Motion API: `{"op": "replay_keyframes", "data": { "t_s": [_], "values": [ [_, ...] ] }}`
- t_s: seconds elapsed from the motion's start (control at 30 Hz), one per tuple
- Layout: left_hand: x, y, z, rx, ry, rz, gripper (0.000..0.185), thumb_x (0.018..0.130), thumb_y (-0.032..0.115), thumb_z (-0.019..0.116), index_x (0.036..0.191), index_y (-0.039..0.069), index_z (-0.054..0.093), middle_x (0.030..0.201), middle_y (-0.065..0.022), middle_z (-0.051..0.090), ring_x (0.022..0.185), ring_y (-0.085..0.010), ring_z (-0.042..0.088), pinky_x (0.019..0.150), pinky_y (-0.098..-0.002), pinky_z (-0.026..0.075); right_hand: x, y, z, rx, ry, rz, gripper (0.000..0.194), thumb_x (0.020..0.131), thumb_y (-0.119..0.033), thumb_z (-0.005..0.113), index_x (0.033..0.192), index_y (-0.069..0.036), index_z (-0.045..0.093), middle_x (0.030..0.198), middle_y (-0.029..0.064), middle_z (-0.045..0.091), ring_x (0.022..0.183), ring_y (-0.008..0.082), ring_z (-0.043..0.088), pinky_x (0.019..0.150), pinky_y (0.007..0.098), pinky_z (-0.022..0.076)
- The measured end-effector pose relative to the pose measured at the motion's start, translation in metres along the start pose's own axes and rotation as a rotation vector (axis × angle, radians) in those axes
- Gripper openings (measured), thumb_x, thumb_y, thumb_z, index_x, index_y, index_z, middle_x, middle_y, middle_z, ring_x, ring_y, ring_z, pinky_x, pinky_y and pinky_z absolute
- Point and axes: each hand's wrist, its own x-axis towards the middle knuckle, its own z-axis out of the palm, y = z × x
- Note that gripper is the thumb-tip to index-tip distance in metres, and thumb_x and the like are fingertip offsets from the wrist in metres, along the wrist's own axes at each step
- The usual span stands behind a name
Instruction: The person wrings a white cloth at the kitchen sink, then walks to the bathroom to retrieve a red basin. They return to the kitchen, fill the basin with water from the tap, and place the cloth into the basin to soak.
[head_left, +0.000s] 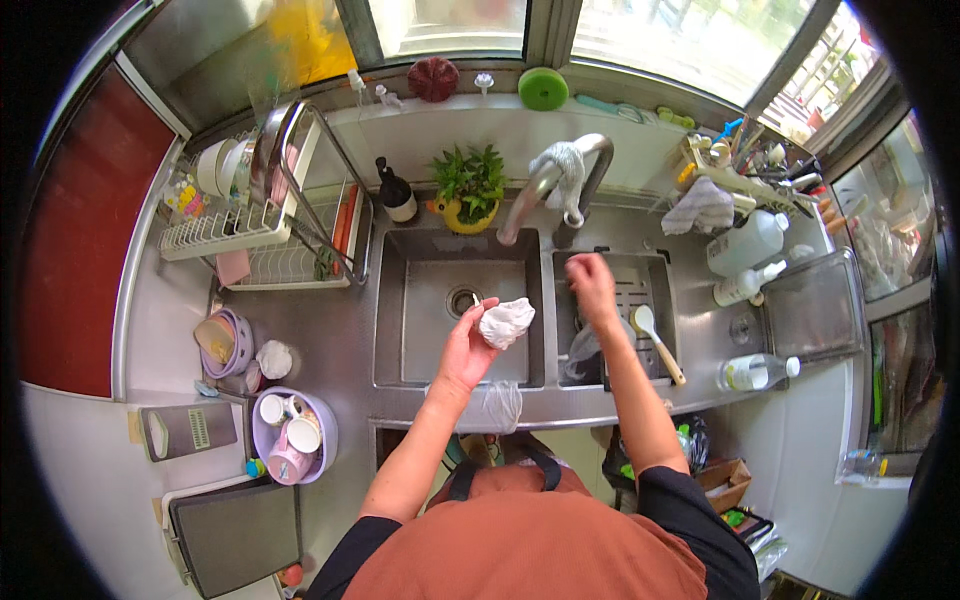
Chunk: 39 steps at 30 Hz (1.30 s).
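Note:
A crumpled white bundle (506, 322), cloth or paper, rests in my left hand (469, 349) over the left basin (431, 360) of the steel sink. The fingers curl around its left side, and a small white tip sticks up beside them. My right hand (592, 289) is over the right basin (664, 274), its fingers curled and slightly blurred. Whether anything is inside them is hidden. Below that forearm sits a clear plastic bag (585, 351). To its right, a white brush with a wooden handle (664, 352) leans across the basin's rim.
Behind the sink stand a faucet (525, 199) with a cloth wrapped on it, a duck planter (469, 214) and a dark pump bottle (395, 191). A dish rack (255, 262) and a lilac basin of mugs (330, 442) are at left. Bottles (750, 241) line the right counter.

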Motion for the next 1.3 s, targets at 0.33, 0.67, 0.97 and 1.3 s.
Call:
{"op": "replay_keyframes", "data": {
  "t_s": [0.33,0.67,0.97,1.3],
  "values": [
    [0.093,0.007,0.003,-0.060,0.037,0.093,0.028,0.089,0.003,0.060,0.117,0.003,0.054,0.124,-0.0151,0.057,0.116,-0.0302,0.054,0.101,-0.0472,0.047,0.223,0.070,0.013,0.146,-0.372,0.086,0.046,0.094,-0.033,0.060,0.125,0.000,0.058,0.122,0.0105,0.062,0.113,0.0223,0.055,0.095,0.0351,0.0427],
    [0.109,0.011,-0.012,-0.261,0.214,0.117,0.024,0.092,0.014,0.058,0.112,0.002,0.057,0.114,-0.0152,0.060,0.103,-0.0293,0.055,0.085,-0.0439,0.049,0.268,0.147,0.047,0.140,-0.699,0.080,0.048,0.096,-0.031,0.055,0.135,-0.004,0.048,0.133,0.0090,0.055,0.122,0.0218,0.049,0.104,0.0357,0.0378],
    [0.104,0.007,-0.011,-0.246,0.129,0.085,0.020,0.088,0.014,0.063,0.105,0.005,0.056,0.102,-0.0109,0.061,0.091,-0.0250,0.057,0.075,-0.0369,0.048,0.293,0.220,0.046,0.086,-0.701,0.127,0.051,0.099,-0.029,0.051,0.144,-0.008,0.039,0.142,0.0077,0.048,0.131,0.0212,0.043,0.111,0.0363,0.0333],
    [0.114,0.010,-0.023,0.029,0.377,0.171,0.021,0.089,0.002,0.059,0.109,0.003,0.055,0.092,-0.0149,0.060,0.081,-0.0278,0.062,0.079,-0.0439,0.057,0.219,0.137,0.016,0.128,0.001,0.288,0.027,0.094,-0.023,0.058,0.107,0.000,0.062,0.111,0.0103,0.064,0.103,0.0212,0.057,0.092,0.0345,0.0441]
  ]
}}
